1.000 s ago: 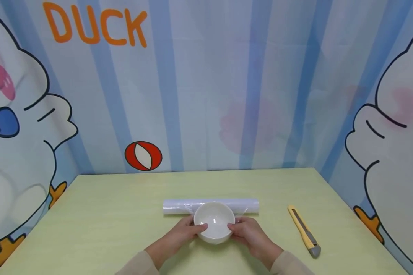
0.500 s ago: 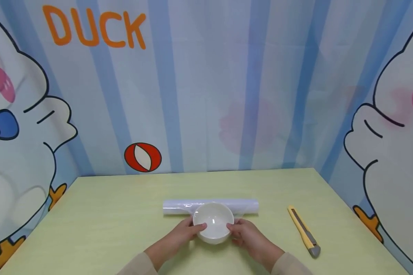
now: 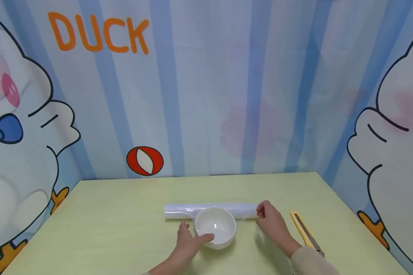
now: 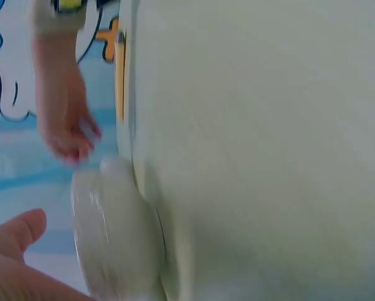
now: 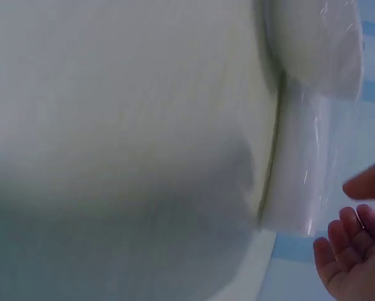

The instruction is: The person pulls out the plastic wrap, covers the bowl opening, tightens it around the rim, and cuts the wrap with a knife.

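Observation:
A white bowl (image 3: 216, 229) stands on the table with clear plastic film (image 5: 333, 141) drawn over it from the cling film roll (image 3: 179, 212) behind. My left hand (image 3: 187, 243) is at the bowl's left side, fingers spread and thumb over the rim in the head view. In the left wrist view that thumb (image 4: 26, 231) looks apart from the bowl (image 4: 115, 235). My right hand (image 3: 273, 223) hovers by the roll's right end. In the right wrist view its fingers (image 5: 344, 244) are loosely bent, thumb apart, with nothing between them.
A yellow utility knife (image 3: 304, 231) lies on the table at the right, partly covered by my right sleeve (image 3: 311, 261). Behind the pale green table (image 3: 124, 194) hangs a blue striped cloth (image 3: 206, 95) with cartoon ducks at both sides.
Both hands held the bowl before. My right hand has let go and moved right and back to the roll's end. My left fingers have spread away from the bowl's side.

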A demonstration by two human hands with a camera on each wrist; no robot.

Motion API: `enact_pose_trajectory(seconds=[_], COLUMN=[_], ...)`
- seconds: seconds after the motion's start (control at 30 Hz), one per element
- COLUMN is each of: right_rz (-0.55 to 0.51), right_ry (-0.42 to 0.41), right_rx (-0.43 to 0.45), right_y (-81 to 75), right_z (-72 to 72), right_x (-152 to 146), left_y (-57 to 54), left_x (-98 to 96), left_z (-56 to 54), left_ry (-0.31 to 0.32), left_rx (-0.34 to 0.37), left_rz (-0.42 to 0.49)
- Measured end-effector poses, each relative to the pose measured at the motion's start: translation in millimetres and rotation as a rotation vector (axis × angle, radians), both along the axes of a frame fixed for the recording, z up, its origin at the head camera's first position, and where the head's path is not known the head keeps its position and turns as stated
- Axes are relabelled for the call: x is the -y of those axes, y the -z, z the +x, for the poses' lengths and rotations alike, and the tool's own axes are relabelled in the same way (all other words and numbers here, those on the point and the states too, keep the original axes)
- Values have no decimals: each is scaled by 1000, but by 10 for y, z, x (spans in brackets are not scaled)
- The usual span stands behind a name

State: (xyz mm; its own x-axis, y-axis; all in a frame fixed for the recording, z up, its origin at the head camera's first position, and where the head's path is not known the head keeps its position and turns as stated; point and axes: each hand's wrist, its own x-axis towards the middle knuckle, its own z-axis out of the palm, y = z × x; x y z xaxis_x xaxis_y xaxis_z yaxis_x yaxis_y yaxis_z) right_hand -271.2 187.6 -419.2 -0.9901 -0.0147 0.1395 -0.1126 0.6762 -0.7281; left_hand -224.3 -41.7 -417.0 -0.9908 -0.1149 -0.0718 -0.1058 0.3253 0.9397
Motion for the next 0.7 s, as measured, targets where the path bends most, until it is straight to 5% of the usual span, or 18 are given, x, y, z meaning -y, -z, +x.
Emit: enact_pose_trajectory(seconds=[0.07, 0.17, 0.33, 0.7], right_rz=[232, 413, 524, 726], right_ry=[-15, -112, -202, -158], right_rx=[-123, -166, -161, -264], right_y=[-3, 19, 59, 170], right_z=[-110, -247, -333, -378], right_x=[-9, 16, 79, 111], left_y=[10, 40, 106, 165], left_x=[-152, -349, -501, -456], left_z=[58, 100, 120, 125], left_ry=[-74, -150, -205, -183], left_rx=[-57, -147, -217, -218], left_rz=[-31, -88, -145, -131])
